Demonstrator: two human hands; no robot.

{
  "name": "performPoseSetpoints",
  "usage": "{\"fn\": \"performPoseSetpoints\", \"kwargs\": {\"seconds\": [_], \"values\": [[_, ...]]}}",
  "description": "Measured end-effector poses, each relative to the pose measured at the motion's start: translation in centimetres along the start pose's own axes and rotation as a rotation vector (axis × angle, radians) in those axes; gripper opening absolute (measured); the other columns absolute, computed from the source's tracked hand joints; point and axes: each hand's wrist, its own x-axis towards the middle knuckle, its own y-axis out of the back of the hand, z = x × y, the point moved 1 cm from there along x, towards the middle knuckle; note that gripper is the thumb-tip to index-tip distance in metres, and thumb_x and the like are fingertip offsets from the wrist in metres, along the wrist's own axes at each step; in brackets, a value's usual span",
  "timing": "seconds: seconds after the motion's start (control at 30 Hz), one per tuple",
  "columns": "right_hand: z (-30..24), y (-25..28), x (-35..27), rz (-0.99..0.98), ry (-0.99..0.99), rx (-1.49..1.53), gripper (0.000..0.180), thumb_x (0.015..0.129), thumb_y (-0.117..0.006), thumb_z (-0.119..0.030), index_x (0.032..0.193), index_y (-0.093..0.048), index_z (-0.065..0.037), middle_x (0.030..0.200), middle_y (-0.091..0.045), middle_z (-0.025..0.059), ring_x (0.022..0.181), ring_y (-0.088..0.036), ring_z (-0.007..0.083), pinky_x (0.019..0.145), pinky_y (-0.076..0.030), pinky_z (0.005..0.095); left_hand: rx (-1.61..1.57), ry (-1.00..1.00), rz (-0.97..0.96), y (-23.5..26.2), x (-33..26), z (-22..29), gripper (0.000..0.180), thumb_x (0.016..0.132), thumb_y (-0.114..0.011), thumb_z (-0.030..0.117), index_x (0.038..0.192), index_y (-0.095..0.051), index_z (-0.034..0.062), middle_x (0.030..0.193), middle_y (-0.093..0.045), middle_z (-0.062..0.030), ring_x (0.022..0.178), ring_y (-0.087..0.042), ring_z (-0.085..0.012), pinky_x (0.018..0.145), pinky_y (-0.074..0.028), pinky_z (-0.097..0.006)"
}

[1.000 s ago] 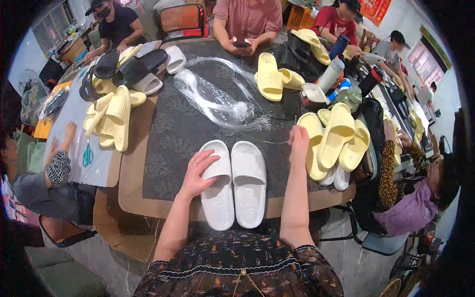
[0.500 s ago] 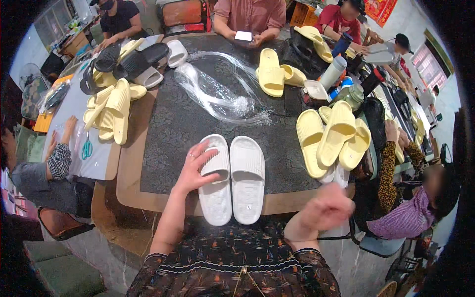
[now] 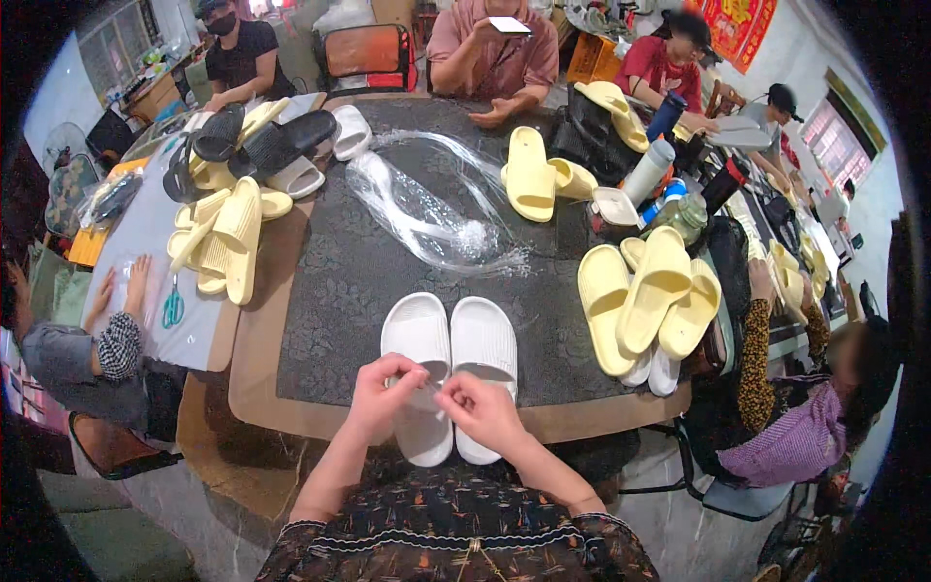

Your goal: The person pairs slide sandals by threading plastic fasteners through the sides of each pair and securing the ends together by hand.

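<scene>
Seemingly left hand (image 3: 381, 396), right hand (image 3: 485, 409) pinch thin strand (image 3: 439, 415) above 2 white slippers (image 3: 415, 328).

the nearest slippers (image 3: 415, 332) are white — the mat (image 3: 325, 330), floral dark-grey.

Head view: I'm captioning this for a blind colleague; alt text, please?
A person's left hand and right hand are close together over a pair of white slippers at the near edge of a table; yellow slippers lie to the right, shiny strands beyond.
</scene>
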Motion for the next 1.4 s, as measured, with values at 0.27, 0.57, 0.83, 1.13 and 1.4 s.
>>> {"fn": "performPoseSetpoints", "kwargs": {"seconds": [0.27, 0.57, 0.83, 1.13, 1.4], "values": [[2.4, -0.4, -2.2, -0.076, -0.03, -0.203, 0.022, 0.082, -0.068, -0.031, 0.079, -0.064, -0.009, 0.065, -0.064, 0.0081, 0.061, -0.065, 0.0266, 0.057, -0.051, 0.0383, 0.217, -0.051, 0.173, 0.6, 0.8, -1.3, 0.014, 0.081, -0.071, 0.014, 0.086, -0.069, 0.0019, 0.083, -0.066, -0.0062, 0.077, -0.061, -0.0134, 0.069, -0.047, -0.028], [3.2, -1.5, -0.4, 0.025, -0.114, -0.268, 0.023, 0.082, -0.068, -0.029, 0.075, -0.065, -0.007, 0.062, -0.064, 0.0086, 0.057, -0.064, 0.027, 0.055, -0.05, 0.037, 0.483, -0.128, 0.228, 4.2, 5.5, -0.9, 0.027, 0.083, -0.069, 0.023, 0.101, -0.066, 0.0038, 0.097, -0.067, -0.0093, 0.09, -0.061, -0.0231, 0.075, -0.049, -0.033], [3.7, -4.7, 2.3, 0.234, 0.065, -0.436, 0.021, 0.087, -0.063, -0.029, 0.078, -0.063, -0.01, 0.064, -0.065, 0.0109, 0.059, -0.065, 0.0309, 0.054, -0.05, 0.0431, 0.767, -0.303, -0.007, 3.0, 8.0, -2.8, 0.03, 0.087, -0.061, 0.031, 0.101, -0.069, 0.0058, 0.098, -0.066, -0.0138, 0.087, -0.055, -0.0329, 0.083, -0.044, -0.042], [2.9, -5.2, 2.7, 0.273, 0.058, -0.442, 0.025, 0.088, -0.062, -0.035, 0.078, -0.063, -0.011, 0.06, -0.064, 0.0109, 0.056, -0.064, 0.0322, 0.052, -0.05, 0.0458, 0.948, -0.167, -0.102, 2.6, 9.7, -2.1, 0.027, 0.088, -0.058, 0.034, 0.093, -0.073, 0.0112, 0.081, -0.063, -0.0149, 0.082, -0.058, -0.0313, 0.075, -0.048, -0.04], [3.4, -5.3, 3.0, 0.282, 0.123, -0.259, 0.023, 0.088, -0.063, -0.034, 0.083, -0.063, -0.012, 0.063, -0.065, 0.0118, 0.058, -0.065, 0.0321, 0.052, -0.05, 0.0456, 0.776, -0.257, -0.253, 4.4, 11.0, -3.2, 0.03, 0.089, -0.056, 0.036, 0.094, -0.072, 0.0117, 0.08, -0.062, -0.0177, 0.079, -0.058, -0.0337, 0.071, -0.047, -0.043]]}}
